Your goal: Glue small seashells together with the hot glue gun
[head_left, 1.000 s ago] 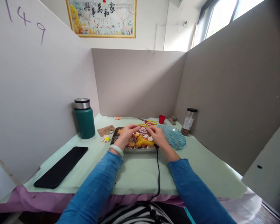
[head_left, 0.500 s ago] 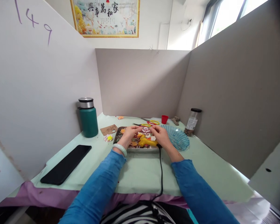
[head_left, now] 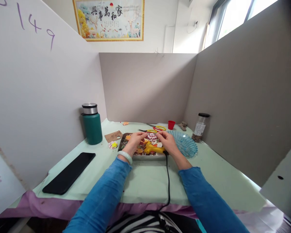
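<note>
My left hand (head_left: 135, 142) and my right hand (head_left: 167, 141) meet above a metal tray (head_left: 147, 158), fingers pinched. Between their fingertips is a round red-and-white patterned disc (head_left: 152, 137), apparently gripped at its left and right edges. A yellow glue gun (head_left: 153, 148) lies across the tray just under my right hand, its black cord (head_left: 168, 181) running down over the table edge. Small orange, white and brown pieces (head_left: 138, 150) fill the tray; my hands cover part of them.
Left of the tray are a decorated disc with a yellow star (head_left: 113, 145), brown card (head_left: 113, 136), green bottle (head_left: 92, 126) and black phone (head_left: 69, 173). Scissors (head_left: 157, 128) and a red cup (head_left: 171, 125) lie behind; a blue dish (head_left: 185, 145) and jar (head_left: 200, 127) stand right.
Both hands stay nearly still at the red-and-white disc. The whole view has shifted slightly; nothing on the table has visibly moved.
</note>
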The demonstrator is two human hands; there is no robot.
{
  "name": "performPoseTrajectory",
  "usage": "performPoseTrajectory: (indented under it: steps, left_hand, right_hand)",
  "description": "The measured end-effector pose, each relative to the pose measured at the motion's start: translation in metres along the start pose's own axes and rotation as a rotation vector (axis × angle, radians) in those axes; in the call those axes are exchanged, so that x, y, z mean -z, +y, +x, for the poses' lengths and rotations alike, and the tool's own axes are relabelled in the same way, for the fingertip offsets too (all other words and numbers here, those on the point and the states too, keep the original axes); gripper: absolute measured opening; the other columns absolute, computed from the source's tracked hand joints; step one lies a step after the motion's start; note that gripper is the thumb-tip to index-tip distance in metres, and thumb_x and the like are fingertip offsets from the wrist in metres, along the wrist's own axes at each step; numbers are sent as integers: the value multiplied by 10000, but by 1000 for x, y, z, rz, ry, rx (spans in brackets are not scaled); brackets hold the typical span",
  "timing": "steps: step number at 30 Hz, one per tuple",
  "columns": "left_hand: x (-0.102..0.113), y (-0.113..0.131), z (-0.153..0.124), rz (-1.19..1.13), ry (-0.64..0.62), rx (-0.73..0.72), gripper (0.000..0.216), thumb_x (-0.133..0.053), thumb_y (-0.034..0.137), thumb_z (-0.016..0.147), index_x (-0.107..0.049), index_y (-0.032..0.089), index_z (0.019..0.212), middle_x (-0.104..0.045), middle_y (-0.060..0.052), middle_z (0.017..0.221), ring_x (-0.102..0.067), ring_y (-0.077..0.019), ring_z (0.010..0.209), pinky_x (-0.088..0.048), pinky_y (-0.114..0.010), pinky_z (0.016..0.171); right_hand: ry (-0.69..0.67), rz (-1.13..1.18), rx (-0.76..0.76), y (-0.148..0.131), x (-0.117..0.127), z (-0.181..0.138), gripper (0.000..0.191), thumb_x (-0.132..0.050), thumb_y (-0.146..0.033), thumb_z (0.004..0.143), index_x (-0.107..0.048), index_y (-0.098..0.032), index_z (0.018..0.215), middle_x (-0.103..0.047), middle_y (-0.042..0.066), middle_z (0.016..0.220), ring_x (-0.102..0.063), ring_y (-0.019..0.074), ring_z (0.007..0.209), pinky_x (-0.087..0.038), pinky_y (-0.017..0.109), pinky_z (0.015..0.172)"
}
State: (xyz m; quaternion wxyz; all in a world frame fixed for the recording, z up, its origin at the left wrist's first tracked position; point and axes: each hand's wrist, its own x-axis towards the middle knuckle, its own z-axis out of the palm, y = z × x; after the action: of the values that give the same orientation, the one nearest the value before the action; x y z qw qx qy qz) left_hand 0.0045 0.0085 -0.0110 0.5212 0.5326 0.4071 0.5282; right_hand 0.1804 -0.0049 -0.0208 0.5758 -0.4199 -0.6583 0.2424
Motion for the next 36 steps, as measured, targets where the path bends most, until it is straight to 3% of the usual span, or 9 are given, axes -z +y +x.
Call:
performPoseTrajectory:
  steps: [12, 16, 20, 28, 36]
  left_hand:
    - [1, -2, 2, -15, 10, 16, 322, -756, 401, 585, -673, 118, 713, -610, -56, 694, -503, -105, 588, -385, -203, 483]
    - [-1, -2, 2, -9, 4, 1, 372, -750, 449, 593, -691, 119, 754, -639, -75, 778, -516, -107, 618, -409, -205, 497]
    - [-3, 0, 1, -11, -4, 5, 367, -783, 422, 563, -680, 114, 732, -602, -48, 682, -505, -101, 578, -415, -208, 489]
    - [3, 4, 1, -155, 134, 142, 242, -787, 279, 589, -652, 120, 710, -605, -31, 666, -512, -86, 544, -475, -226, 520]
    - [3, 1, 3, -130, 64, 133, 229, -777, 273, 617, -671, 119, 750, -622, -46, 689, -518, -84, 530, -462, -204, 487]
  right_hand:
    - [-25, 222, -148, -2, 0, 1, 301, -639, -464, 693, -598, -167, 669, -523, -27, 555, -464, 107, 531, -385, 248, 547]
    - [11, 286, -205, -3, 1, 1, 293, -669, -444, 650, -584, -165, 623, -515, -21, 543, -448, 104, 520, -379, 243, 521]
    - [12, 265, -229, -1, 0, 2, 287, -661, -440, 645, -583, -166, 611, -530, -14, 543, -451, 106, 510, -376, 245, 518]
    - [2, -211, -9, 7, 1, 2, 289, -523, -433, 775, -651, -185, 701, -638, 14, 656, -538, 158, 619, -382, 270, 585]
    - [21, -121, 1, 0, 0, 0, 277, -519, -416, 771, -655, -175, 764, -640, 16, 677, -525, 150, 613, -386, 270, 600]
